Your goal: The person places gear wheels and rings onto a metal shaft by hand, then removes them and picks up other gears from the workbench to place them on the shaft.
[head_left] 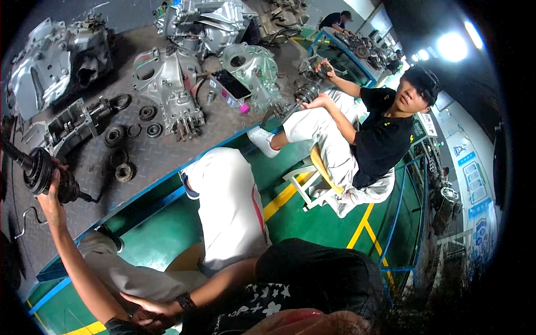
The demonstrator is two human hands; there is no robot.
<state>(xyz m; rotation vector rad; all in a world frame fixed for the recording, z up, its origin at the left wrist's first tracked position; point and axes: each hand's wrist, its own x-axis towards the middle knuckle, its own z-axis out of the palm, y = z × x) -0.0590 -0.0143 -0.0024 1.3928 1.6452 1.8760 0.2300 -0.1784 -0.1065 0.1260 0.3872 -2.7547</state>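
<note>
- Left hand (51, 195) grips a dark, round-geared metal shaft (38, 169) around its middle.
- Right hand (149, 309) sits near the left elbow (109, 307); its closure is unclear.
- Two-handed support would likely steady the shaft.

We get the strongest light far to the right of the left hand's (51, 196) grip and above it, where a round ceiling lamp (452, 46) burns out to white inside a halo; a strip lamp (473, 34) glares beside it. At the grip itself it is dim, and the gear shaft (38, 172) looks nearly black to us. Right of the grip, the metal table (162, 152) lies in patchy shadow, the white trouser leg (226, 206) comes close to overexposed, and the green floor (156, 257) carries a pale sheen. Black closes the corners, wall panels (474, 190) at far right bend, and we find the distant person (337, 23) soft.
</note>
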